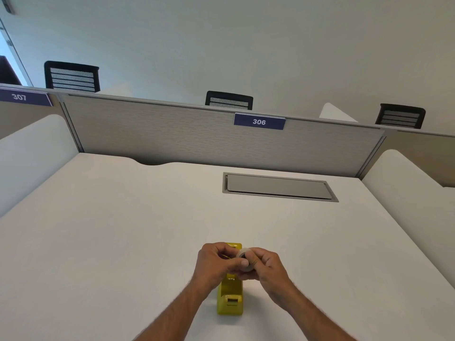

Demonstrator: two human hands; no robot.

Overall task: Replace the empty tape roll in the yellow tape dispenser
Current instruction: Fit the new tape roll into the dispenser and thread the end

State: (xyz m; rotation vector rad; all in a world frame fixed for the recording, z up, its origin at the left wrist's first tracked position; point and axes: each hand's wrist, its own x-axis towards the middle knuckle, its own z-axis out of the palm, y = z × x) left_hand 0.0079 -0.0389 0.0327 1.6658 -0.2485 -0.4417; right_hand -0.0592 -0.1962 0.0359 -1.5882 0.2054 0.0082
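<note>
— How are the hands placed?

— The left hand [216, 263] and the right hand [264, 267] are brought close together just above the worktop [123, 230]. A pale roll of tape [245, 260] is pinched between them: it is gripped by the right hand's fingers, and the left thumb and fingertips are pressed against its near side.

— And where is the yellow tape dispenser [230, 299] found?

— It is stood on the worktop directly under the hands, with its length running away from the person. Its middle is hidden by the hands, so whether a roll is seated inside cannot be told.

— What is seen farther out?

— A grey cable hatch [279, 187] is set flush in the worktop, well beyond the hands. Behind it a grey partition [184, 134] is fitted, with a blue label [259, 121] marked 306.
</note>
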